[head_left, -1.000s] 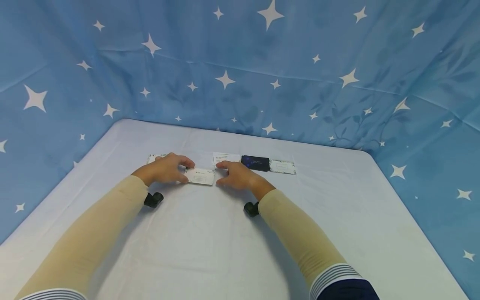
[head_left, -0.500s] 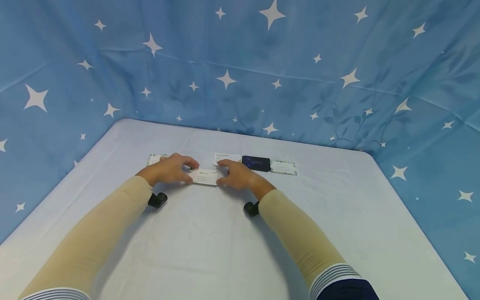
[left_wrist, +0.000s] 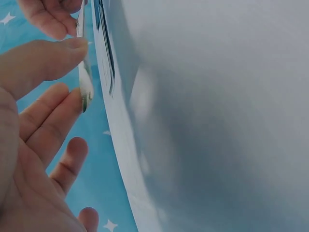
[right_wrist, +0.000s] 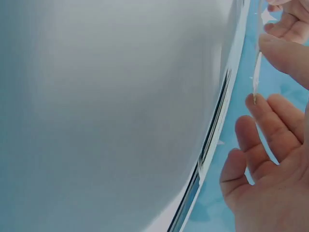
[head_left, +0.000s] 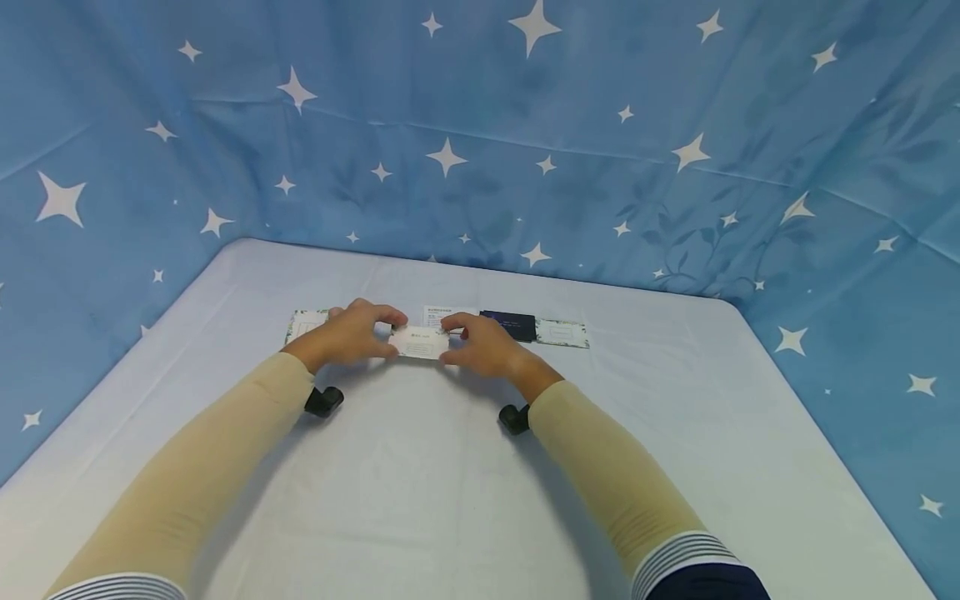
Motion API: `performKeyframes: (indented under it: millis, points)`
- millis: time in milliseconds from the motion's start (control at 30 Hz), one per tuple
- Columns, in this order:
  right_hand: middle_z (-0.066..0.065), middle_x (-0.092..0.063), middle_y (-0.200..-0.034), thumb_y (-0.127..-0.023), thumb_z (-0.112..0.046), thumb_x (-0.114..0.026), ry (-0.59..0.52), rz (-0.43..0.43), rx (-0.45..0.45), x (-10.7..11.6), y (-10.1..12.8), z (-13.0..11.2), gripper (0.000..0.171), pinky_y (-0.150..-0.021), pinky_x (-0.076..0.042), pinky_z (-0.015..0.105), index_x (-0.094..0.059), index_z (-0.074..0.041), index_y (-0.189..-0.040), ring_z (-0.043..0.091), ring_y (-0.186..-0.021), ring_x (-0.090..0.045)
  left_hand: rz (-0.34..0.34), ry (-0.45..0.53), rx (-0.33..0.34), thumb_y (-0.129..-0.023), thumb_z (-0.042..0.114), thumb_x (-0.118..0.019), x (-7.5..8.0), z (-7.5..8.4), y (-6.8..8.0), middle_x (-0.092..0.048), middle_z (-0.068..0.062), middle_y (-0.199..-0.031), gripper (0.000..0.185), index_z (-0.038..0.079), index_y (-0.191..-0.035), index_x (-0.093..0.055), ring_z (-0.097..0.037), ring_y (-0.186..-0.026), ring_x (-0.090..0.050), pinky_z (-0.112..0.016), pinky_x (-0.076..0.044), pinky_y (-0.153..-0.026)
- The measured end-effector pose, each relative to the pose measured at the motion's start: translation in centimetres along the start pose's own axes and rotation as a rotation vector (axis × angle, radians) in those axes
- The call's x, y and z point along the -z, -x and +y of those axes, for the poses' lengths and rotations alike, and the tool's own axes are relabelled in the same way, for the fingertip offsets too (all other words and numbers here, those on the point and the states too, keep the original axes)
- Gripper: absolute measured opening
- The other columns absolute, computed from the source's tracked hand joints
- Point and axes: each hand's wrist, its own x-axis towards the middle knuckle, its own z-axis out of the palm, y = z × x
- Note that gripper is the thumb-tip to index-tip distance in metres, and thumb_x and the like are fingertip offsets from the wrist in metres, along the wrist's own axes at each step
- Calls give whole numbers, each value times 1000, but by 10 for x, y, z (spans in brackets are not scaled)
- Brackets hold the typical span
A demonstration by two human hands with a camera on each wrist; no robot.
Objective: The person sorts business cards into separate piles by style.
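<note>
Both hands hold one white business card (head_left: 420, 342) by its short ends, just above the white table (head_left: 420, 483). My left hand (head_left: 396, 333) pinches the left end between thumb and fingers. My right hand (head_left: 447, 340) pinches the right end the same way. In the left wrist view the card (left_wrist: 85, 84) shows edge-on between the thumb and fingers of my left hand (left_wrist: 79, 72). In the right wrist view the card (right_wrist: 258, 67) shows as a thin edge, pinched by my right hand (right_wrist: 259, 75). The card's print is too small to read.
A row of cards lies on the table behind the hands: a floral-edged card (head_left: 303, 321) at the left, a white card (head_left: 437, 313), a dark card (head_left: 516, 324) and another floral-edged card (head_left: 562, 333). A blue star-patterned cloth (head_left: 525, 167) hangs around the table.
The two hands have carried the white card a little farther from me, toward the row of cards, and raised it off the table. The cards in the row have not moved.
</note>
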Motion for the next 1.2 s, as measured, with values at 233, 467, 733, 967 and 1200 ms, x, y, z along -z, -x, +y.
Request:
performKeyframes:
  millis: [233, 467, 733, 967, 1200]
  points:
    - [6, -57, -138, -90, -30, -76, 21, 65, 36, 18, 12, 20, 61, -95, -46, 41, -55, -11, -144, 24, -117, -55, 18, -5, -52, -87, 29, -78, -6, 20, -17, -58, -4, -141, 56, 16, -139, -60, -28, -126, -37, -52, -24, -94]
    - [9, -59, -134, -90, -31, -76, 15, 122, -49, 43, 28, 47, 59, -98, -44, 44, -56, -15, -144, 26, -116, -54, 37, 2, -111, -86, 30, -79, -17, 50, -48, -60, 0, -137, 56, 17, -138, -61, -24, -121, -40, -52, -20, -95]
    - [10, -58, -136, -91, -27, -75, 37, 157, -102, 77, 53, 83, 59, -86, -48, 44, -55, -12, -144, 32, -118, -51, 21, 12, -148, -87, 33, -79, -40, 89, -89, -61, 4, -135, 53, 20, -136, -62, -20, -117, -39, -48, -19, -95]
    - [9, -53, -143, -92, -26, -73, 39, 168, -146, 96, 68, 109, 59, -93, -45, 48, -52, -11, -146, 33, -124, -49, 6, 11, -182, -91, 34, -76, -59, 116, -111, -60, 5, -136, 52, 20, -138, -60, -20, -122, -38, -48, -19, -98]
    - [13, -49, -146, -93, -24, -70, 32, 184, -198, 113, 74, 126, 60, -91, -47, 48, -49, -12, -149, 37, -127, -46, 5, 25, -182, -92, 34, -75, -68, 139, -131, -60, 7, -136, 52, 22, -139, -59, -19, -126, -36, -49, -18, -101]
